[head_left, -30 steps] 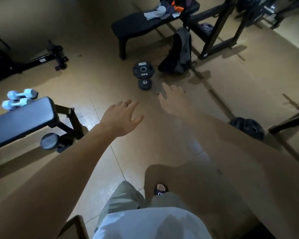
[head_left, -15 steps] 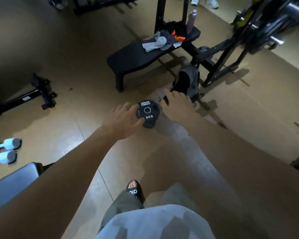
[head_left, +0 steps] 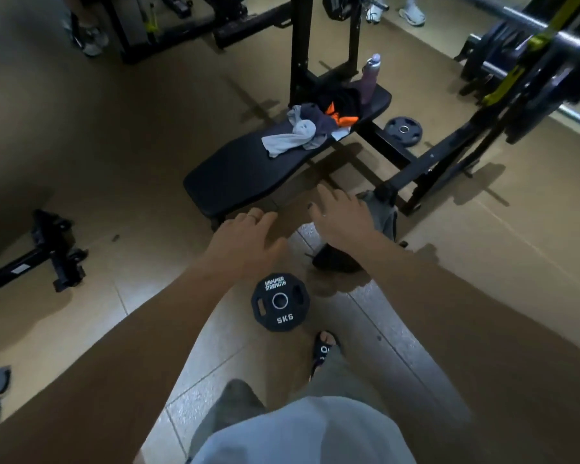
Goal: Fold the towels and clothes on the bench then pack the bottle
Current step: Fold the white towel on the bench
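I'm holding my left hand (head_left: 245,241) and right hand (head_left: 340,217) out flat, fingers spread, gripping nothing. Towels and clothes (head_left: 310,130) are lying crumpled on the black bench (head_left: 238,175), bottle (head_left: 370,78) standing upright at its far end. A weight plate (head_left: 279,301) is lying on the tiled floor (head_left: 121,139).

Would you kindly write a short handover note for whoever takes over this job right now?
Left hand and right hand: both open, empty, stretched forward, short of the bench.
Towels and clothes: an unfolded heap at the bench's far end; a light grey towel trails off it toward the near end.
Bottle: upright at the bench's far end, behind the heap.
Backpack: on the floor by the right hand.
Done: nothing.
Left: fold every piece, then pack the bottle.
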The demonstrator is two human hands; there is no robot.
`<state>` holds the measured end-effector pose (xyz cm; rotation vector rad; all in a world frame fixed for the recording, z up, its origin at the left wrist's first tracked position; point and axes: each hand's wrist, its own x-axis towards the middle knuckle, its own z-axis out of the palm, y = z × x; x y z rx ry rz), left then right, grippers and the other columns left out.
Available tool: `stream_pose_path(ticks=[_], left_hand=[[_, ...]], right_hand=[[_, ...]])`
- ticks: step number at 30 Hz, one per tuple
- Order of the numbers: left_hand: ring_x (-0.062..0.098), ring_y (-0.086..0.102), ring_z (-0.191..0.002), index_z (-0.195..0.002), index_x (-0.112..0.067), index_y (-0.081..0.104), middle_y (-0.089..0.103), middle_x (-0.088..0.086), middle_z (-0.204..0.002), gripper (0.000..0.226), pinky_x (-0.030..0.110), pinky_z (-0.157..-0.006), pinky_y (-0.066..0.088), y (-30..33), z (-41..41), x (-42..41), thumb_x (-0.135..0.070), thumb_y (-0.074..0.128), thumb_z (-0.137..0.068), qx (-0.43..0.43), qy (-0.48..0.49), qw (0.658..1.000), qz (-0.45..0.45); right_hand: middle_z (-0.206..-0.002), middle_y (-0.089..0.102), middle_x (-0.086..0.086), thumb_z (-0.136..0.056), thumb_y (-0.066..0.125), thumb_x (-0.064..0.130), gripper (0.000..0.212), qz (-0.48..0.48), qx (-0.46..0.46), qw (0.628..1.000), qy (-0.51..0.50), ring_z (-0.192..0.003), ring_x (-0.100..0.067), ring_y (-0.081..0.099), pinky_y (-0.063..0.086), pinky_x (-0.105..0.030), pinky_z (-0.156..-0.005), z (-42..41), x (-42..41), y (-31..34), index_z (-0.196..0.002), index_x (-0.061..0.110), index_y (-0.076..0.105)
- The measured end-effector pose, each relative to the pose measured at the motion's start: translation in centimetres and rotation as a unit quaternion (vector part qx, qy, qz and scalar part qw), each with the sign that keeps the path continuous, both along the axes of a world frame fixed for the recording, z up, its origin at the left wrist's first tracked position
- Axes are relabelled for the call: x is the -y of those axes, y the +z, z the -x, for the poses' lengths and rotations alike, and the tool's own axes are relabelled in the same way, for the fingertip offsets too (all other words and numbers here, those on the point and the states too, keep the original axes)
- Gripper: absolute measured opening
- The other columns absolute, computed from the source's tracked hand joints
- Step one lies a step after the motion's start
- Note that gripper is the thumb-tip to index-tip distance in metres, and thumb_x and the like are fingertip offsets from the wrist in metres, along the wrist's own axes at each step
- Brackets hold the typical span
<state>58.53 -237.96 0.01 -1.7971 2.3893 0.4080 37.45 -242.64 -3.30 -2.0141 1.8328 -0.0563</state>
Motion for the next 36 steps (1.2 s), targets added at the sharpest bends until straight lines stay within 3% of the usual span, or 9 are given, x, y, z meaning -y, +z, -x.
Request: stream_pose_path(ticks=[6,12,18,23,27,33,36], left_hand=[[0.030,0.052,-0.122,-0.152,-0.021,0.034,0.045,0.007,-0.145,0.065,0.043,-0.098,0.045,-1.6,1.6,14.2,-0.058,0.038,-0.099,-0.023,0.001,1.000,-0.004],[0.029,0.052,-0.121,-0.151,-0.020,0.035,0.045,0.008,-0.144,0.063,0.041,-0.096,0.046,-6.5,-0.3,29.9,-0.056,0.038,-0.100,-0.027,-0.016,0.999,-0.012],[0.031,0.052,-0.119,-0.151,-0.016,0.036,0.049,0.011,-0.142,0.062,0.041,-0.094,0.044,-17.3,-2.2,46.1,-0.053,0.040,-0.101,-0.036,-0.048,0.997,-0.039],[0.031,0.053,-0.114,-0.146,-0.015,0.040,0.054,0.011,-0.133,0.059,0.041,-0.091,0.042,-27.3,-1.3,55.4,-0.051,0.044,-0.099,-0.050,-0.061,0.996,-0.046],[0.029,0.045,-0.130,-0.154,-0.013,0.029,0.043,0.011,-0.149,0.071,0.041,-0.105,0.038,-35.9,0.7,61.5,-0.050,0.049,-0.097,-0.049,-0.044,0.997,-0.028],[0.031,0.016,-0.152,-0.161,-0.016,0.011,0.011,0.014,-0.167,0.086,0.045,-0.123,0.015,-46.7,2.9,68.5,-0.049,0.056,-0.095,-0.049,-0.023,0.998,0.023],[0.029,0.019,-0.151,-0.160,-0.017,0.010,0.020,0.012,-0.165,0.087,0.046,-0.123,0.015,-50.4,4.1,70.3,-0.049,0.056,-0.094,-0.047,-0.024,0.998,0.028]], right_hand=[[-0.154,0.040,-0.011,-0.103,0.029,0.048,0.059,-0.008,0.012,1.000,-0.016,-0.139,-0.036,0.036,0.027,-0.050,-0.114,0.4,14.5,0.0,-0.156,0.024,0.025],[-0.150,0.046,-0.012,-0.102,0.034,0.046,0.058,-0.013,0.009,0.998,-0.055,-0.135,-0.036,0.042,0.031,-0.048,-0.111,-1.3,28.4,-4.4,-0.155,0.025,0.028],[-0.145,0.048,-0.012,-0.085,0.010,0.060,0.080,-0.044,0.028,0.993,-0.107,-0.131,-0.039,0.046,0.037,-0.052,-0.106,-4.1,42.1,-14.7,-0.148,0.019,0.040],[-0.141,0.051,-0.013,-0.101,0.036,0.043,0.052,-0.077,0.063,0.979,-0.179,-0.128,-0.036,0.045,0.039,-0.050,-0.105,-4.0,51.3,-24.3,-0.149,0.025,0.035],[-0.141,0.048,-0.016,-0.100,0.036,0.046,0.058,-0.083,0.090,0.974,-0.188,-0.127,-0.038,0.046,0.040,-0.051,-0.104,-3.0,57.5,-33.1,-0.155,0.029,0.028],[-0.138,0.042,-0.019,-0.100,0.041,0.045,0.060,-0.031,0.084,0.982,-0.166,-0.123,-0.039,0.047,0.041,-0.045,-0.098,-1.6,64.5,-43.2,-0.157,0.034,0.024],[-0.136,0.042,-0.019,-0.099,0.041,0.045,0.056,-0.023,0.104,0.978,-0.181,-0.122,-0.039,0.046,0.041,-0.044,-0.094,-1.5,65.9,-46.1,-0.153,0.040,0.027]])
